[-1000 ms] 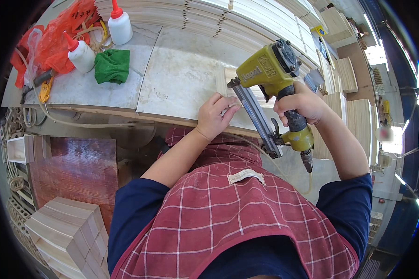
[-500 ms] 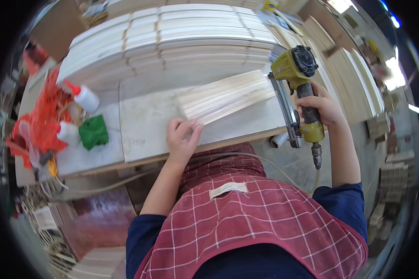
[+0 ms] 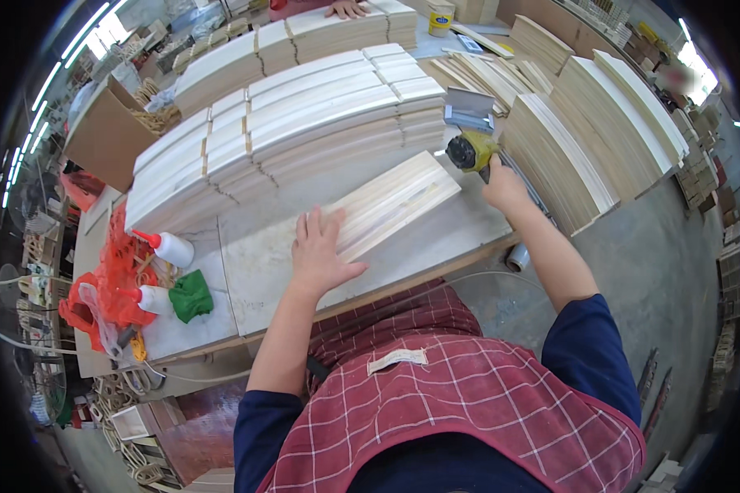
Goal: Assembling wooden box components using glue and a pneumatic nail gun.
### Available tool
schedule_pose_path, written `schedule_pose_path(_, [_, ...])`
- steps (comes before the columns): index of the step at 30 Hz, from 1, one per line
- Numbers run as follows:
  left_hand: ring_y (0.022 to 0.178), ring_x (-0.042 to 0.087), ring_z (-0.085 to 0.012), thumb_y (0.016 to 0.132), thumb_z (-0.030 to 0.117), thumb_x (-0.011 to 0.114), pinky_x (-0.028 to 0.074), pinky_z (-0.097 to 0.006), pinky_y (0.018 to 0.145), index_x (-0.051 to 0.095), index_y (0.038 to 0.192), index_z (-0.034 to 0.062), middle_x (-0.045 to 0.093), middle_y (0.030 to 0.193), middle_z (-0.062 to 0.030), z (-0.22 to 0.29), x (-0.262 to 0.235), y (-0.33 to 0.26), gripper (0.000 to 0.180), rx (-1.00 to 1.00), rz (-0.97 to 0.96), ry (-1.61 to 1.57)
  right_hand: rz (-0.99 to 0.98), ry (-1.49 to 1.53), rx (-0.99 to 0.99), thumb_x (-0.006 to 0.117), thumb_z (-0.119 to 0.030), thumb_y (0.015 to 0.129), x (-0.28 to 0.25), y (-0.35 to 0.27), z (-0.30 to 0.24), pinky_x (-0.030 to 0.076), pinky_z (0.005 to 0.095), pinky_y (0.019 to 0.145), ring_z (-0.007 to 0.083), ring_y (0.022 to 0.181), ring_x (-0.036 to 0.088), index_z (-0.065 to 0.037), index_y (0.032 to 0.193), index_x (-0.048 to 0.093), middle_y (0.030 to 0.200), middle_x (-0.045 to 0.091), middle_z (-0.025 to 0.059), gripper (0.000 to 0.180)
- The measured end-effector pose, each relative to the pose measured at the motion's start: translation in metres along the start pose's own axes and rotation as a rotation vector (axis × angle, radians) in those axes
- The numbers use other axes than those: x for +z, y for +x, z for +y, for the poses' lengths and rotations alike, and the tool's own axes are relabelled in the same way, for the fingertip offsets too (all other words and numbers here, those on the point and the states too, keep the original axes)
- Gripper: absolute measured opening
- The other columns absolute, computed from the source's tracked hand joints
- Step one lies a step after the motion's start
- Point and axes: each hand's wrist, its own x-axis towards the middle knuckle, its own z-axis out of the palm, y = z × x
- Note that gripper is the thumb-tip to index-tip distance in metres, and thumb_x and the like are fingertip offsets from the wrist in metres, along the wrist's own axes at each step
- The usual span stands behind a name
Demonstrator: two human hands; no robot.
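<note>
A pale wooden board or flat stack of strips [image 3: 411, 200] lies at a slant on the worktable. My left hand [image 3: 319, 256] rests on its left end, fingers spread and palm down. Closed around the handle of an olive-yellow nail gun [image 3: 478, 151] is my right hand [image 3: 507, 187]. The gun's black-capped head is beside the board's far right corner; whether it touches the board I cannot tell. Much of the handle and magazine is hidden behind my right hand and forearm.
Long stacks of white-topped boards [image 3: 304, 115] stand behind the board, more stacks [image 3: 563, 156] at right. A grey-blue box [image 3: 469, 107] sits behind the gun. Glue bottles [image 3: 174, 249], a green cloth [image 3: 191, 297] and red plastic [image 3: 111, 279] lie left. Another person's hand [image 3: 347, 9] rests on the back stack.
The nail gun has moved away from me and turned, now low by the board's right end. My left hand has spread onto the board's left end. The view has shifted, showing more of the room.
</note>
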Motion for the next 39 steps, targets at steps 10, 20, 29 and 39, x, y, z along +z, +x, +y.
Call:
schedule_pose_path(10, [0.113,0.03,-0.0366,0.045,0.032,0.07,0.035,-0.045,0.09,0.044,0.119,0.0179,0.033,0.121,-0.0178,-0.007,0.0,0.003,0.081,-0.001,0.038,-0.098,0.12,-0.003,-0.021,0.059,-0.014,0.069,0.041,0.01,0.015,0.041,0.0374,0.084,0.0321,0.1,0.05,0.005,0.126,0.022,0.108,0.05,0.0219,0.071])
schedule_pose_path(20, [0.103,0.047,-0.0226,0.059,0.025,0.07,0.038,-0.036,0.088,0.042,0.119,0.0073,0.047,0.113,-0.0094,-0.037,-0.035,-0.073,0.068,-0.218,0.193,-1.402,0.486,0.159,-0.405,0.061,-0.022,0.074,0.038,-0.009,-0.002,0.042,0.0388,0.077,0.0295,0.09,0.049,-0.003,0.108,0.05,0.103,0.05,0.0143,0.041])
schedule_pose_path(29, [0.106,0.047,-0.03,0.069,0.042,0.059,0.039,-0.045,0.089,0.04,0.121,0.006,0.047,0.118,-0.0146,-0.028,-0.004,-0.127,0.066,-0.075,0.503,-2.416,-0.701,1.113,-0.842,0.061,-0.018,0.077,0.039,-0.117,-0.133,0.043,0.0284,0.079,0.0156,0.097,0.047,-0.003,0.116,0.044,0.108,0.05,0.008,0.045])
schedule_pose_path(39, [0.11,0.043,-0.0345,0.079,0.054,0.037,0.036,-0.05,0.09,0.031,0.126,0.0032,0.038,0.123,-0.0192,-0.01,-0.005,-0.155,0.07,-0.068,0.524,-2.366,-1.21,1.184,-0.945,0.061,-0.017,0.077,0.037,-0.16,-0.156,0.042,0.0305,0.082,0.0185,0.108,0.039,-0.003,0.131,0.022,0.116,0.039,0.0106,0.068])
